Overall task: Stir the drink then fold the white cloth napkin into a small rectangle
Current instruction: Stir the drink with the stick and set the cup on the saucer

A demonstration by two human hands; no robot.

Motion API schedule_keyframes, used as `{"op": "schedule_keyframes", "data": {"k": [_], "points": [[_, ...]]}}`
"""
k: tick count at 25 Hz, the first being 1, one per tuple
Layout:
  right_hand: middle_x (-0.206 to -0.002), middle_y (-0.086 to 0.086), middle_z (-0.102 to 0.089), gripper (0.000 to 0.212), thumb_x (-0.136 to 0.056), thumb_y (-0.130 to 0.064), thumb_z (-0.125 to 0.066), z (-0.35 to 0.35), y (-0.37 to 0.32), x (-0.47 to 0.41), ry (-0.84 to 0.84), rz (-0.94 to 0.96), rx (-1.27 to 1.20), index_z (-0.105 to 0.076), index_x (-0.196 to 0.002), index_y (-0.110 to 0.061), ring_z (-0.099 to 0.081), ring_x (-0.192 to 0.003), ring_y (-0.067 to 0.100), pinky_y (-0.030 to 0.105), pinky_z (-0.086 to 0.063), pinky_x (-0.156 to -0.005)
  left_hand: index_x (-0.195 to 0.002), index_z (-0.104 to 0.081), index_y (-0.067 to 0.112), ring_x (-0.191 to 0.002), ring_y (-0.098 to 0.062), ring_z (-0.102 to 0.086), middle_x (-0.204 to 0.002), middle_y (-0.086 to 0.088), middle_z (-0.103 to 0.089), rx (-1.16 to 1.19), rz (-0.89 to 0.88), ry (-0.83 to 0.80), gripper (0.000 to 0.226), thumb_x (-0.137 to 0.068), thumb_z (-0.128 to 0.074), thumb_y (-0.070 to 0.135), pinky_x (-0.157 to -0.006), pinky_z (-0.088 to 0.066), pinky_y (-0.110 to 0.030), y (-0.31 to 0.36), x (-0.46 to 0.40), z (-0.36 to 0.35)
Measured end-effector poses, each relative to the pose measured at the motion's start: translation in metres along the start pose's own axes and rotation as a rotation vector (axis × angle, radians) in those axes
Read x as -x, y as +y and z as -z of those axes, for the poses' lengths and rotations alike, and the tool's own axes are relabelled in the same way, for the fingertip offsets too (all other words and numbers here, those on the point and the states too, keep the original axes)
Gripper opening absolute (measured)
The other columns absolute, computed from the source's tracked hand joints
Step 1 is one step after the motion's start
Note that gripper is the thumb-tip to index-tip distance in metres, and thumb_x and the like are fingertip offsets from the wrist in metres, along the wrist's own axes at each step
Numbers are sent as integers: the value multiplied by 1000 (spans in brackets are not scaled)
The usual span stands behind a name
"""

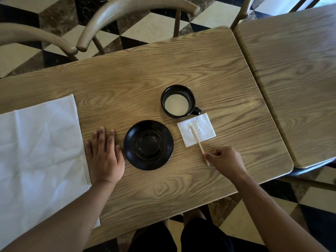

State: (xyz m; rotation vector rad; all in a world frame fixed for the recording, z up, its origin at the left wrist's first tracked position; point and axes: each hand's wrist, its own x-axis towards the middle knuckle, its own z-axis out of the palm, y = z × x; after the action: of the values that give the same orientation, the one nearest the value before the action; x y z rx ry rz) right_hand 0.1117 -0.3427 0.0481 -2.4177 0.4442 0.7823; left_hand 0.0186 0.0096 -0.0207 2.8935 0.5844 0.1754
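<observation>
Fingertips of my right hand (224,160) pinch the near end of the wooden stir stick (199,143); my left hand (104,155) lies flat on the wooden table (181,60), fingers straight and relaxed, holding nothing, right beside the edge of the white cloth napkin (36,151).

What the coming move turns on, as I judge it: the stick's long axis runs from my fingers toward 11 o'clock, its far tip resting on the small paper napkin (197,130), and the black cup (179,101) with the pale milky drink (176,104) sits further along nearly the same line, at about 11 o'clock from my right hand. So the stick already points roughly at the cup; I'd need to lift it off the paper and carry it forward and slightly left to dip it. My right hand is plainly the nearer one to the cup; the left is well apart from it, at 8 o'clock of the cup, past the saucer.

The cloth napkin lies spread open at 9 o'clock on the table, creased but not folded small, so that step is not yet done.

Count: one cup, standing off its saucer; one black saucer (148,144), bare; one stir stick; one paper napkin; one cloth napkin; two chair backs (127,17) at 12 o'clock; a second table (300,70) at 2 o'clock.
</observation>
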Motion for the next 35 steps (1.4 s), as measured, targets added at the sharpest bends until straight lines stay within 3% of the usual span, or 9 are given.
{"op": "schedule_keyframes", "data": {"k": [4, 6, 10, 14, 20, 22, 25, 35], "points": [[-55, -22, -63, 31, -81, -37, -77, 2, -3, -3, -6, 20, 8, -68, -60, -16, -58, -55, -4, 13, -33, -44, -151, -48, 9, -155, -41, -26, -165, -20, -34, 12, -3, 3, 56, -100, -35, 27, -125, -20, -61, 1, 1, 3], [-57, -14, -65, 29, -82, -36, -73, 6, -9, -9, 15, 56, -32, -67, -65, -14, -58, -55, 1, 12, -36, -45, -151, -49, 9, -155, -42, -27, -165, -20, -34, 14, -3, 4, 56, -100, -35, 26, -125, -20, -61, 2, 0, 3], [-70, -4, -72, 18, -95, -36, -60, 18, -42, -30, 4, 177, -245, -71, -88, -24, -63, -58, 12, 28, -47, -58, -152, -48, 10, -155, -42, -26, -166, -19, -33, 14, -2, -1, 57, -99, -35, 26, -126, -19, -60, 1, 0, 3], [-81, 3, -73, 18, -102, -34, -50, 29, -74, -63, -70, 286, -440, -65, -109, -28, -65, -57, 17, 26, -44, -53, -153, -47, 10, -155, -41, -27, -166, -19, -33, 10, -4, 0, 57, -99, -37, 25, -126, -19, -60, 0, 0, 2], [-65, -6, -67, 36, -105, -35, -48, 32, -90, -91, -253, 344, -328, -72, -80, -26, -62, -54, 15, 26, -39, -48, -154, -45, 11, -156, -40, -27, -167, -18, -33, -4, -18, -12, 57, -99, -37, 26, -126, -19, -60, -3, 0, 0], [-71, -2, -69, 39, -107, -31, -46, 34, -89, -96, -375, 363, -327, -73, -79, -29, -61, -56, 16, 25, -39, -47, -154, -44, 11, -156, -39, -27, -167, -18, -33, -9, -13, -14, 58, -100, -35, 27, -126, -19, -60, -4, -1, -1], [-74, 5, -68, 37, -110, -21, -43, 35, -88, -105, -485, 412, -338, -70, -86, -14, -58, -54, 15, 24, -38, -47, -154, -45, 12, -156, -38, -26, -167, -17, -32, -18, -7, -20, 57, -100, -35, 29, -126, -19, -60, -5, 0, -2], [-73, 16, -62, 34, -109, -8, -38, 34, -91, -113, -530, 448, -385, -56, -80, -2, -54, -49, 9, 19, -38, -45, -153, -47, 12, -155, -37, -28, -166, -17, -35, -29, -9, 8, 55, -102, -36, 28, -125, -21, -59, -6, 0, -5]]}}
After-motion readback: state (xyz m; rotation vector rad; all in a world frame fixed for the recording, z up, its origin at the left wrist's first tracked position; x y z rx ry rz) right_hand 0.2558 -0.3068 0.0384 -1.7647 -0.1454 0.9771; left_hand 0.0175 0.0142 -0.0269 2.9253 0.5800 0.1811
